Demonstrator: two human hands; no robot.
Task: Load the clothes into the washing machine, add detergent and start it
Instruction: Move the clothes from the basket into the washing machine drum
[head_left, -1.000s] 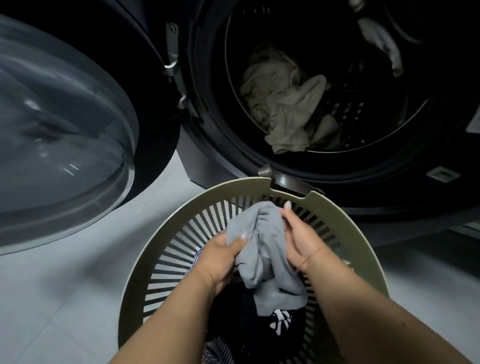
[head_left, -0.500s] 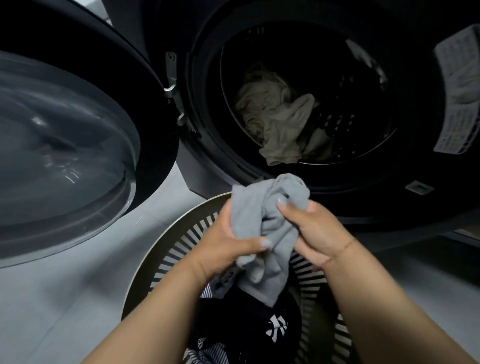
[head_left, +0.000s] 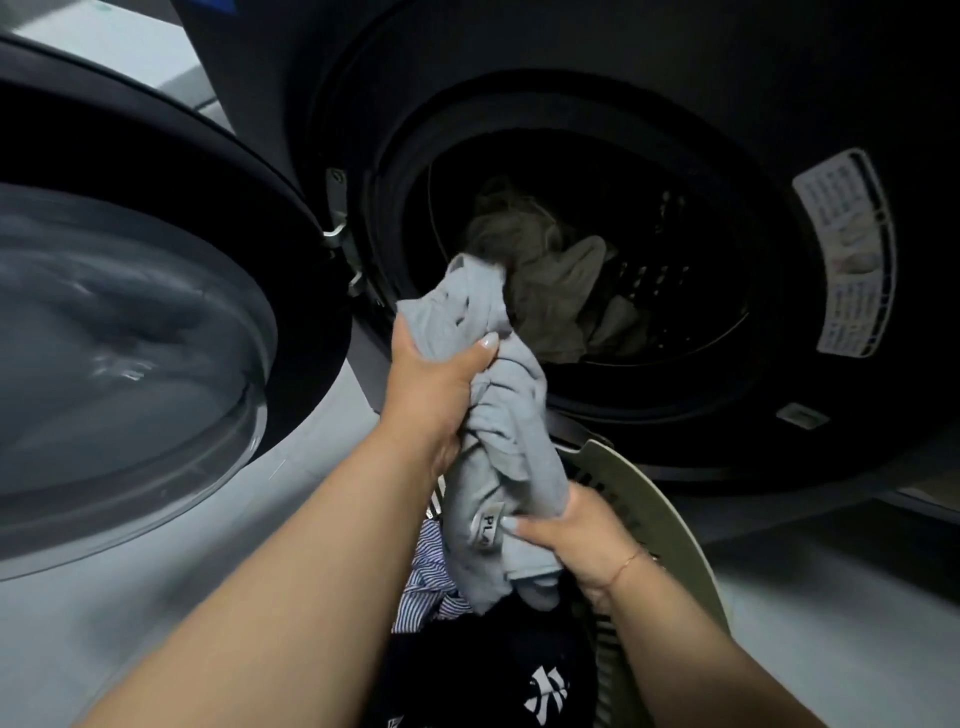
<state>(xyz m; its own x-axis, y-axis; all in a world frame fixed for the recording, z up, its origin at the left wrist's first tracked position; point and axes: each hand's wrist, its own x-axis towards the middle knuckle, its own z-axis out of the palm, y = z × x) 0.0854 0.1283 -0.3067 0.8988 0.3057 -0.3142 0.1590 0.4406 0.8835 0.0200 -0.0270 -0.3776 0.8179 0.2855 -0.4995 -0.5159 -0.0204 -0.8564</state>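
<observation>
The washing machine door (head_left: 130, 322) hangs open beside the drum (head_left: 649, 291) holding beige clothes (head_left: 561, 296). Over the laundry basket (head_left: 670, 525), left hand (head_left: 436, 384) and right hand (head_left: 582, 535) both clutch a grey garment (head_left: 498, 447).

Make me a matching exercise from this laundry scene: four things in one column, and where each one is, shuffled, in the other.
Things:
1. grey garment
2. beige clothes
3. striped shirt
4. door

Places or states:
A. swung open to the left of the drum
B. lying in the basket
C. held by both hands, the left hand higher and the right hand lower
D. inside the drum

Pairs: 1-C, 2-D, 3-B, 4-A
</observation>
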